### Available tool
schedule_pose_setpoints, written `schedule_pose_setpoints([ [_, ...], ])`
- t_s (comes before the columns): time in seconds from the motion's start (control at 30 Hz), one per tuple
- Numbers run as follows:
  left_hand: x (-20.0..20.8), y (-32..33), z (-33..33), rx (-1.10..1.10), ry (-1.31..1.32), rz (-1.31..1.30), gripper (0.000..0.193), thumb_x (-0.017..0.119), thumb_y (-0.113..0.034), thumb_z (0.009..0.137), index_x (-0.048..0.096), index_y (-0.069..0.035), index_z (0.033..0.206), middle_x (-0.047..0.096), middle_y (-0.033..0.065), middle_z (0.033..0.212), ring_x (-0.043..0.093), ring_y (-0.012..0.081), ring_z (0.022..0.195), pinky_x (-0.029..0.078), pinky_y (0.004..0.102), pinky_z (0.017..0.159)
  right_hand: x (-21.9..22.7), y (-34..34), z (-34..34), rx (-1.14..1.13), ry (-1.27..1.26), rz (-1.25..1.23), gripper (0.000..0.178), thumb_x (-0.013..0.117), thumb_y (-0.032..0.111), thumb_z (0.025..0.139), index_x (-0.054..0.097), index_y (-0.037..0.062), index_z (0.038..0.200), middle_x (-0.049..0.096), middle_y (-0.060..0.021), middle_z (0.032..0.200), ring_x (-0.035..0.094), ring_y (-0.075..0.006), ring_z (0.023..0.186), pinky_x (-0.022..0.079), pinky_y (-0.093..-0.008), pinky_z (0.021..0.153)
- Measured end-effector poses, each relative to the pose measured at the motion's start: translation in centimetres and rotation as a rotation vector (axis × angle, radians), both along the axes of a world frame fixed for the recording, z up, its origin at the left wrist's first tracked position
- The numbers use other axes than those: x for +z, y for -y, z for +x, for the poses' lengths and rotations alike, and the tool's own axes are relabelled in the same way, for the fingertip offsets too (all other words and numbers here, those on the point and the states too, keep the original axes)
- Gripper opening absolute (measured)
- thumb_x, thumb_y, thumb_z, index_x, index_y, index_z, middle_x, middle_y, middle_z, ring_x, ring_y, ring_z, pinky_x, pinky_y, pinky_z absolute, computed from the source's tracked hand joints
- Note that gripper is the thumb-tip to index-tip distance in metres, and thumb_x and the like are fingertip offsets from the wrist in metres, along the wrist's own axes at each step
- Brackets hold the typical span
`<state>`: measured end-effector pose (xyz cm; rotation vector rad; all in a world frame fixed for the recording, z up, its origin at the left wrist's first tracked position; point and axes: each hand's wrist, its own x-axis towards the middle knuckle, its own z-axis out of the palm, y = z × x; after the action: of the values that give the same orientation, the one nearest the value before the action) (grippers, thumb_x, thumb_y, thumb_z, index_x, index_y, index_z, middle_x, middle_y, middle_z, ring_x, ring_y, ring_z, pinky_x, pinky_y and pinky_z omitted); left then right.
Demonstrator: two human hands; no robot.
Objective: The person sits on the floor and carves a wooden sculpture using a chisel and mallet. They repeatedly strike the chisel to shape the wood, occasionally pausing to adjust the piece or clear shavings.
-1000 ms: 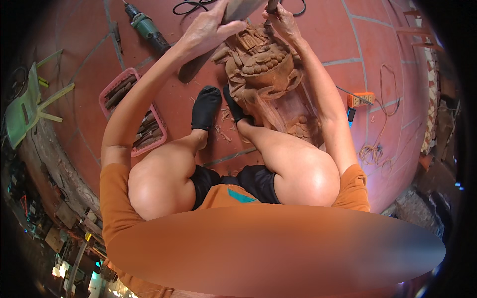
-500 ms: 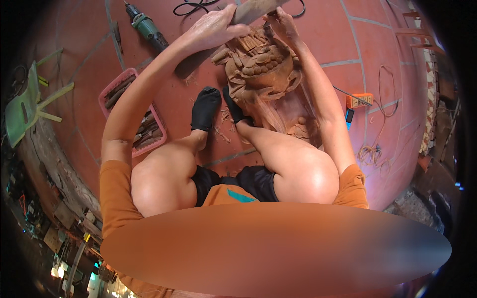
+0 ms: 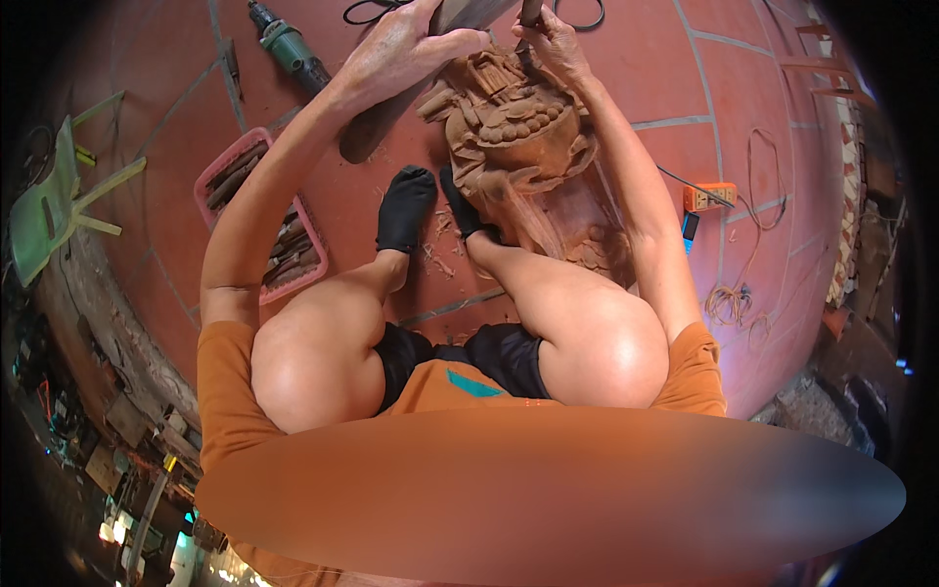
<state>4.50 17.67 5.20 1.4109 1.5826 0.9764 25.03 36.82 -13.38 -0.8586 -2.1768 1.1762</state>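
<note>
A brown wood carving [image 3: 518,147] with rounded beads and folds lies on the floor between and ahead of my feet. My left hand [image 3: 411,49] is closed around a long, flat wooden club [image 3: 370,132]; its lower end hangs left of the carving and its upper end runs past the top edge. At the far end of the carving, my right hand [image 3: 553,44] grips a slim, dark chisel-like tool [image 3: 531,12] held upright. The tool's lower tip meets or nearly meets the wood; exact contact is hard to see.
A pink basket [image 3: 321,256] of hand tools stands left of my leg. A green power tool [image 3: 286,49] lies at the far left. An orange power strip [image 3: 709,197] with cords is on the right. A green chair [image 3: 49,210] stands at the left edge. Wood shavings [image 3: 445,256] lie by my feet.
The slim tool now shows upright in my right hand over the carving. My left hand and the club have shifted slightly left, apart from the right hand.
</note>
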Motion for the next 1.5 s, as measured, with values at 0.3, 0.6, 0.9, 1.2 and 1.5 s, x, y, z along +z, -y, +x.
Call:
schedule_pose_setpoints([
  [0.3,-3.8,0.0,-1.1,-0.128,-0.508,-0.087,0.064,0.068,-0.048,0.095,0.054,0.000,0.136,0.071,0.0221,0.111,0.069,0.0330,0.105,0.051,0.0426,0.093,-0.5,0.5,-0.4,0.044,-0.017,0.060,0.022,0.071,0.022,0.098,0.061,0.0086,0.113,0.068,-0.0036,0.085,0.060,-0.0143,0.071,0.050,-0.0341,0.068],
  [0.6,-4.0,0.9,-0.3,-0.009,-0.336,-0.062,0.060,0.068,-0.046,0.096,0.057,0.000,0.132,0.069,0.0208,0.105,0.067,0.0297,0.098,0.051,0.0421,0.088,-0.8,0.2,0.2,0.076,0.039,0.130,0.024,0.071,0.025,0.098,0.062,0.0092,0.114,0.071,-0.0022,0.089,0.060,-0.0135,0.073,0.051,-0.0330,0.071],
  [0.9,-4.9,2.1,-2.3,-0.020,-0.178,-0.004,0.057,0.067,-0.045,0.097,0.057,-0.002,0.133,0.069,0.0117,0.107,0.063,0.0199,0.092,0.052,0.0359,0.084,-1.0,-0.1,0.3,0.023,0.029,0.033,0.021,0.071,0.021,0.099,0.063,0.0071,0.114,0.072,-0.0035,0.093,0.065,-0.0130,0.077,0.052,-0.0296,0.073],
  [1.2,-1.5,2.5,-1.2,0.029,-0.054,-0.129,0.056,0.069,-0.039,0.097,0.055,-0.001,0.136,0.067,0.0134,0.107,0.063,0.0180,0.097,0.051,0.0342,0.086,-0.2,1.0,-0.6,0.001,-0.002,0.030,0.022,0.071,0.018,0.098,0.063,0.0064,0.113,0.071,-0.0041,0.090,0.065,-0.0136,0.076,0.052,-0.0309,0.071],
  [1.5,-3.8,1.7,-0.8,-0.096,-0.416,-0.202,0.062,0.069,-0.047,0.096,0.055,-0.002,0.136,0.069,0.0151,0.104,0.066,0.0221,0.095,0.052,0.0377,0.084,-0.1,0.9,-0.8,-0.012,-0.025,0.029,0.022,0.072,0.016,0.096,0.062,0.0057,0.113,0.070,-0.0047,0.087,0.065,-0.0142,0.075,0.052,-0.0321,0.069],
])
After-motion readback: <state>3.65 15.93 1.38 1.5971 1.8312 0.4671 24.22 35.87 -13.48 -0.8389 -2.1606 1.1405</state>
